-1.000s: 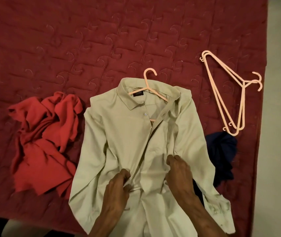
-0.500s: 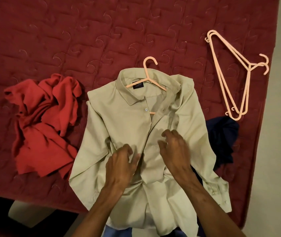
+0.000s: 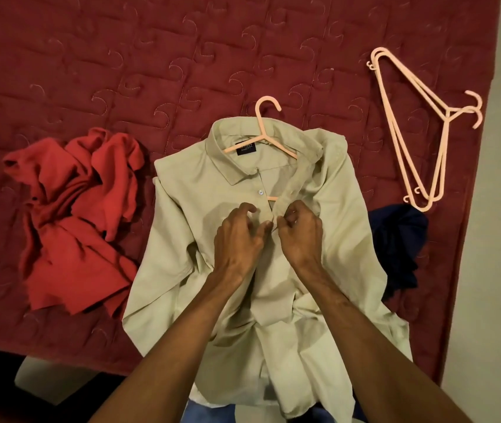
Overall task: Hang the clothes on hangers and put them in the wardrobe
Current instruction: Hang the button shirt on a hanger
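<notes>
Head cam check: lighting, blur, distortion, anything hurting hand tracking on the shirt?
Head view: dim warm light, no glare; left hand and right hand fairly sharp, soft shadow beside them on the pale green shirt; navy garment loses its folds in the dark; right edge of the red bedspread bows slightly.

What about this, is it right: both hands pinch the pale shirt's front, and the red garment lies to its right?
Not quite. In the head view the red garment lies to the left of the shirt, not its right. The left hand and right hand do both pinch the shirt's front.
</notes>
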